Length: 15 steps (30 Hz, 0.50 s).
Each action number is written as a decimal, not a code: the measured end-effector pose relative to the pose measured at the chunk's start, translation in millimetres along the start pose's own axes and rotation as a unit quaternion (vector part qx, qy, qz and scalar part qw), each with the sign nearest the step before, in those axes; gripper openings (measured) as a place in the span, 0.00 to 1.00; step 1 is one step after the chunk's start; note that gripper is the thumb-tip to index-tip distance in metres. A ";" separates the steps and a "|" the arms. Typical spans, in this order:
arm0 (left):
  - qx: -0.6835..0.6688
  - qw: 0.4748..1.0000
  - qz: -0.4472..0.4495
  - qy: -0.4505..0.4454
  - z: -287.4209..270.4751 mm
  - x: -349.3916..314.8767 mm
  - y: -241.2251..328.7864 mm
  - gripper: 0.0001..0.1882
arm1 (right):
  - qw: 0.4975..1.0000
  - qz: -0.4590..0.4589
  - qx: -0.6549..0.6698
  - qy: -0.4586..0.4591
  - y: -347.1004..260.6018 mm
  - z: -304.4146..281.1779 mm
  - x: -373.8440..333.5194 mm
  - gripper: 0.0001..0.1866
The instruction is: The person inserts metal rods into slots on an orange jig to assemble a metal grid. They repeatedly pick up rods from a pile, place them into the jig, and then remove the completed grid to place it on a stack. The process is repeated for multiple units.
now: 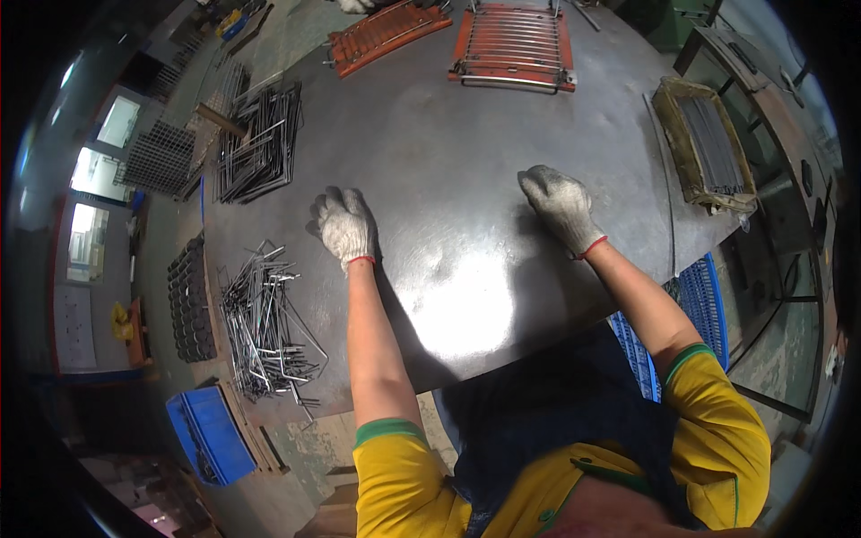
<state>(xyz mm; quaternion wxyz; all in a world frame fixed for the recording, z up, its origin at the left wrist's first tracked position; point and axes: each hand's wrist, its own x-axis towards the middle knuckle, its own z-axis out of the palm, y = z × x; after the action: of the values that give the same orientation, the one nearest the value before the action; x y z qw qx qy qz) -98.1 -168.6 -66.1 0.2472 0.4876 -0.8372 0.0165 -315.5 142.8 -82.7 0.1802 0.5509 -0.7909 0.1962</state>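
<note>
The worktop [439, 143] is a wide sheet of grey metal, smooth and shining. Along its left side there lie a stack of bent wire frames [260, 148] and, nearer, an untidy heap of bent rods [269, 323]. At its far side are a smaller red rack [387, 38] and a larger red rack [513, 47]. A brown box [676, 143] stands at right.

1 head-worn wide fisheye view, facing steeply down from close above metal tabletop [430, 161].
</note>
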 end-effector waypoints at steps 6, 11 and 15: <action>0.018 1.000 0.000 0.004 6.2 1.2 -9.2 0.22 | 0.996 0.058 0.042 -0.050 -1.2 3.7 4.3 0.13; 0.010 1.000 0.003 -0.009 -4.7 -2.0 2.8 0.21 | 0.998 0.031 0.051 0.013 -0.8 4.8 1.0 0.14; 0.015 1.000 0.008 0.004 -0.6 -0.9 -2.4 0.20 | 0.998 0.031 0.045 0.006 -0.7 5.9 -0.4 0.15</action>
<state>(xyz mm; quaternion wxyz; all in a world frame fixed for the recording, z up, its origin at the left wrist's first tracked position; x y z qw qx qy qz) -95.5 -169.0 -66.6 0.2431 0.4845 -0.8396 0.0333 -315.1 139.9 -87.8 0.1536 0.5326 -0.7968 0.2408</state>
